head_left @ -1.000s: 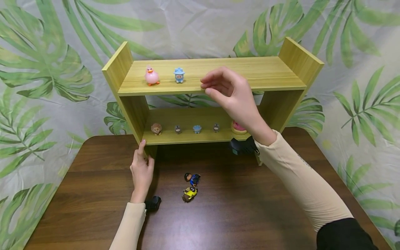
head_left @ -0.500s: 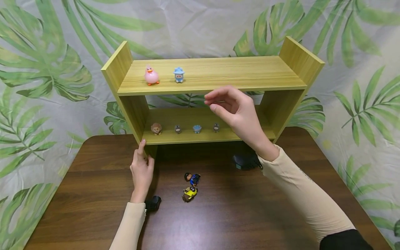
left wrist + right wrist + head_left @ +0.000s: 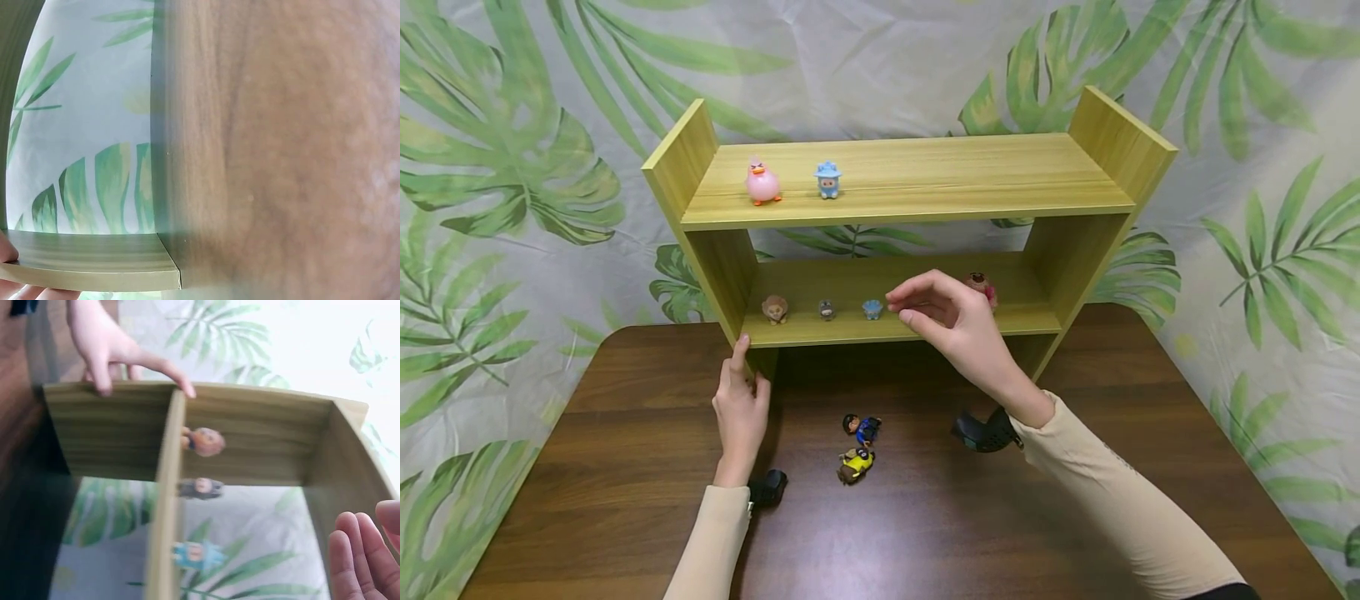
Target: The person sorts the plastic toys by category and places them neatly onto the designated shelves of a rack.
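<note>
My left hand (image 3: 741,408) holds the left side panel of a yellowish wooden shelf (image 3: 910,215), thumb and fingers on opposite faces, index finger at the lower board's corner. In front of the lower board hovers my right hand (image 3: 955,333), fingers loosely bent, thumb apart, nothing between them. Left of it stand a lion figure (image 3: 774,309), a small grey figure (image 3: 827,310) and a blue figure (image 3: 872,309). Behind it a brown-and-pink figure (image 3: 979,285) is partly hidden. On the top board are a pink duck figure (image 3: 763,182) and a blue-hatted figure (image 3: 828,180).
Two figures lie on the dark wooden table (image 3: 625,433): one in blue (image 3: 862,428), one in yellow (image 3: 855,464). A leaf-patterned cloth (image 3: 880,67) hangs behind the shelf. Black wrist devices show below both hands.
My right hand has moved down from the top board's front edge to the lower board, still holding nothing. It now covers the second grey figure. My left hand has stayed in place.
</note>
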### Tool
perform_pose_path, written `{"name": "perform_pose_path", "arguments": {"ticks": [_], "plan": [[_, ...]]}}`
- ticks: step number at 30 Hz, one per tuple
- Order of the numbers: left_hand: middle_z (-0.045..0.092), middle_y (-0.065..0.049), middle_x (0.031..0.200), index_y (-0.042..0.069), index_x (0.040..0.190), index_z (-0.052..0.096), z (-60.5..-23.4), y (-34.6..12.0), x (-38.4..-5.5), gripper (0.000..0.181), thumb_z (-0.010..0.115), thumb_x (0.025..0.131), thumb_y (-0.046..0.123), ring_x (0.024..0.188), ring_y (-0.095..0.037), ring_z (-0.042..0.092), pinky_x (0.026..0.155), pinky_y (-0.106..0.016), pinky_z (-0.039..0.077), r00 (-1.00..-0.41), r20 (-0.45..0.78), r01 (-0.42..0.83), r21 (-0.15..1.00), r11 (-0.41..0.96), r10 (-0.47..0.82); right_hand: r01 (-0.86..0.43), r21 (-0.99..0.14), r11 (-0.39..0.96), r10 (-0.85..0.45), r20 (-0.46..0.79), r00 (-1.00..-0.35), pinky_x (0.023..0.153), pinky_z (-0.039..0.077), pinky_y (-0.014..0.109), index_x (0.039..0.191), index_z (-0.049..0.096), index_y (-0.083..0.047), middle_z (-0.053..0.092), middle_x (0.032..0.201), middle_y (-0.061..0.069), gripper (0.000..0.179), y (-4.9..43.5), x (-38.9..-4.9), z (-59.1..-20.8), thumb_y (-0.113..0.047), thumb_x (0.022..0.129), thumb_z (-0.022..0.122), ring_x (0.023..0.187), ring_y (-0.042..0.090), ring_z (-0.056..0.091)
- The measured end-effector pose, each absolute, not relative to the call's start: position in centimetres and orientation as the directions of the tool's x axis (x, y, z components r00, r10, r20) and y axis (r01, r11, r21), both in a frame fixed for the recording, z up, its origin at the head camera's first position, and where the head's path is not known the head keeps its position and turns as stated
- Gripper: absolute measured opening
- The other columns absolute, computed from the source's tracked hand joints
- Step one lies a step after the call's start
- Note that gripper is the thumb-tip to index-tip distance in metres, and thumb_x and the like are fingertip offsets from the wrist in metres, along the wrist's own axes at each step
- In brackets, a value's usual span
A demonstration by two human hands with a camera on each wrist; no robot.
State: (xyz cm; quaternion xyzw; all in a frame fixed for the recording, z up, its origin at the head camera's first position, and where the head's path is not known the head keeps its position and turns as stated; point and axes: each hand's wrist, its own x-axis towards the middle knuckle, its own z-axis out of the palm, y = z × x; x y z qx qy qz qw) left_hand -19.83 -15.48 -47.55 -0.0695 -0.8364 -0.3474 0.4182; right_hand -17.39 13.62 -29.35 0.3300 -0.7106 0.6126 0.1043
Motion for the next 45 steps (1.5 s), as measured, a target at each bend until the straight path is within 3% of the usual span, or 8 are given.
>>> {"name": "perform_pose_path", "arguments": {"ticks": [19, 28, 32, 39, 45], "plan": [[0.043, -0.016, 0.082, 0.034, 0.143, 0.03, -47.6, -15.4, -19.8, 0.079, 0.053, 0.083, -0.013, 0.056, -0.022, 0.033, 0.049, -0.04, 0.031, -0.646, 0.743, 0.407, 0.528, 0.746, -0.174, -0.403, -0.907, 0.124, -0.382, 0.331, -0.863, 0.083, 0.05, 0.033, 0.107, 0.064, 0.0, 0.063, 0.108, 0.015, 0.018, 13.7, -17.2, -36.7, 0.003, 0.089, 0.061, 0.096, 0.022, 0.062], [0.043, -0.016, 0.082, 0.034, 0.143, 0.03, -47.6, -15.3, -19.8, 0.079, 0.053, 0.083, -0.012, 0.057, -0.022, 0.033, 0.049, -0.041, 0.032, -0.643, 0.747, 0.411, 0.524, 0.746, -0.17, -0.351, -0.916, 0.192, -0.443, 0.238, -0.864, 0.083, 0.05, 0.035, 0.108, 0.064, -0.002, 0.063, 0.108, 0.019, 0.019, 13.4, -17.2, -40.3, 0.0, 0.089, 0.063, 0.098, 0.028, 0.061], [0.044, -0.016, 0.082, 0.034, 0.143, 0.03, -47.6, -15.4, -19.8, 0.079, 0.053, 0.084, -0.013, 0.057, -0.022, 0.034, 0.049, -0.041, 0.032, -0.641, 0.749, 0.412, 0.521, 0.747, -0.168, -0.328, -0.919, 0.219, -0.471, 0.195, -0.86, 0.085, 0.049, 0.04, 0.108, 0.063, 0.003, 0.062, 0.108, 0.022, 0.02, 12.9, -16.7, -40.3, 0.004, 0.088, 0.062, 0.099, 0.033, 0.06], [0.044, -0.015, 0.082, 0.033, 0.143, 0.031, -47.7, -15.5, -19.8, 0.079, 0.053, 0.083, -0.013, 0.055, -0.02, 0.032, 0.048, -0.039, 0.03, -0.64, 0.749, 0.409, 0.521, 0.749, -0.172, -0.321, -0.91, 0.262, -0.514, 0.15, -0.844, 0.086, 0.049, 0.039, 0.111, 0.063, -0.001, 0.063, 0.112, 0.012, 0.024, 12.4, -17.7, -43.5, 0.004, 0.087, 0.063, 0.104, 0.037, 0.058], [0.044, -0.016, 0.082, 0.034, 0.143, 0.03, -47.7, -15.5, -19.9, 0.079, 0.053, 0.083, -0.013, 0.055, -0.02, 0.032, 0.048, -0.039, 0.03, -0.642, 0.747, 0.407, 0.522, 0.75, -0.172, -0.34, -0.893, 0.296, -0.56, 0.126, -0.819, 0.086, 0.048, 0.043, 0.114, 0.062, -0.001, 0.062, 0.116, 0.013, 0.027, 11.9, -18.1, -44.8, 0.003, 0.087, 0.064, 0.105, 0.034, 0.058]]}}
